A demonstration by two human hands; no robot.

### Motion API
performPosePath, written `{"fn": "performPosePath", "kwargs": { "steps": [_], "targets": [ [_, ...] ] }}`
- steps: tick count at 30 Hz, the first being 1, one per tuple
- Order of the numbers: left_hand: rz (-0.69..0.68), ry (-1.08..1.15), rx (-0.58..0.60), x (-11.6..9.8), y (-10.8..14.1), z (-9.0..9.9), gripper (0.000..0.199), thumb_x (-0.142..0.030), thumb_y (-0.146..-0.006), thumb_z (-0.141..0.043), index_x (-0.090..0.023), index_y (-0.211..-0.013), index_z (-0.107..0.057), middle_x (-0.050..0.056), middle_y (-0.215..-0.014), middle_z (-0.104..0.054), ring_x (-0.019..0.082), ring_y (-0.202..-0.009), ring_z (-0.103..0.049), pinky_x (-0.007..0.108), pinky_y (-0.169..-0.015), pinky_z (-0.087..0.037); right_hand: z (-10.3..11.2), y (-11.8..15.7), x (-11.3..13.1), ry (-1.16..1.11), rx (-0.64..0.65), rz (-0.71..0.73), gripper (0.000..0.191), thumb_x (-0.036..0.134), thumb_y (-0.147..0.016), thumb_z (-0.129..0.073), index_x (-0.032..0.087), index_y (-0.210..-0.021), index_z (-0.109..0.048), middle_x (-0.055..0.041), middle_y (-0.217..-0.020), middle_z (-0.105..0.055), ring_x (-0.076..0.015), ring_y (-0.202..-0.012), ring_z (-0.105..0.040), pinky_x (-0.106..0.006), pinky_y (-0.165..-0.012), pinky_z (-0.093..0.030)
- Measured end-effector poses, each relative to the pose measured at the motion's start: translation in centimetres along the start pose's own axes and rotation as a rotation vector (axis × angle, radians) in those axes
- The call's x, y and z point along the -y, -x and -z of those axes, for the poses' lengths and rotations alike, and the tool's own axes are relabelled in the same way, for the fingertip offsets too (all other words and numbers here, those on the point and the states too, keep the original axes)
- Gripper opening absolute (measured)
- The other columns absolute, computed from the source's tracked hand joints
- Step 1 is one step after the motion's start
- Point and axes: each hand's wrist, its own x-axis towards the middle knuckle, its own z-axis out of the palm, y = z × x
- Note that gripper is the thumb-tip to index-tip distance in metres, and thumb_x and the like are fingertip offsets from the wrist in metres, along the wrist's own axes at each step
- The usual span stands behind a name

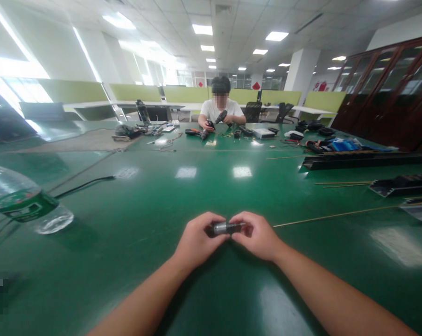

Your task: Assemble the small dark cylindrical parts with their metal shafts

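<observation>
A small black-and-silver cylinder [220,228] is held level just above or on the green table, right in front of me. My left hand [200,235] curls around its left end, thumb in front and fingers behind. On the other side, my right hand [256,234] pinches its narrower dark right end between thumb and fingers. The tips of both hands come close together near the middle. The cylinder's exact kind is too small to make out, and its ends are partly covered by my fingers. A thin brass-coloured rod [333,216] lies just right of my right hand.
A clear bottle with a green label [25,205] and a black cable [85,185] are at left. Black metal channels [365,159] and thin rods lie at right. Across the green table [155,186], a person [222,108] holds a dark tool among scattered tools and parts.
</observation>
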Motion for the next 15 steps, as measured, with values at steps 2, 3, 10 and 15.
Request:
{"fn": "performPosePath", "kwargs": {
  "steps": [2, 3, 10, 15],
  "targets": [
    [-0.008, 0.01, 0.009, -0.06, 0.01, 0.0, 0.02, -0.023, -0.074, -0.075, -0.023, -0.093, -0.069, -0.001, -0.089, -0.07, 0.015, -0.082, -0.064, 0.026, -0.074, -0.047, 0.07, 0.01, 0.11, 0.006, 0.004, 0.02, 0.024, 0.017, -0.075, -0.068, 0.021, -0.098, -0.069, -0.0027, -0.09, -0.068, -0.0139, -0.068, -0.06, -0.025, -0.062, -0.048],
    [-0.016, 0.016, 0.015, -0.09, 0.02, 0.0, 0.019, -0.023, -0.074, -0.075, -0.023, -0.092, -0.069, -0.001, -0.089, -0.07, 0.015, -0.081, -0.063, 0.026, -0.074, -0.047, 0.1, 0.03, 0.13, 0.002, 0.005, 0.026, 0.024, 0.017, -0.075, -0.068, 0.02, -0.099, -0.069, -0.0029, -0.09, -0.068, -0.0145, -0.07, -0.061, -0.025, -0.063, -0.049],
    [-0.06, 0.04, 0.038, -0.27, 0.05, -0.02, 0.017, -0.022, -0.076, -0.072, -0.02, -0.092, -0.069, 0.003, -0.089, -0.07, 0.016, -0.08, -0.063, 0.027, -0.073, -0.047, 0.02, 0.07, -0.07, -0.033, 0.014, 0.028, 0.024, 0.016, -0.075, -0.068, 0.02, -0.099, -0.07, -0.0037, -0.092, -0.07, -0.0165, -0.076, -0.064, -0.026, -0.068, -0.051],
    [-0.07, 0.038, 0.035, -0.24, 0.04, -0.03, 0.016, -0.022, -0.077, -0.072, -0.02, -0.092, -0.069, 0.003, -0.089, -0.07, 0.016, -0.081, -0.063, 0.028, -0.073, -0.048, 0.06, 0.04, 0.12, -0.015, 0.012, 0.016, 0.02, 0.018, -0.075, -0.069, 0.02, -0.095, -0.071, -0.0045, -0.092, -0.071, -0.0179, -0.079, -0.066, -0.027, -0.071, -0.052]
  ]
}}
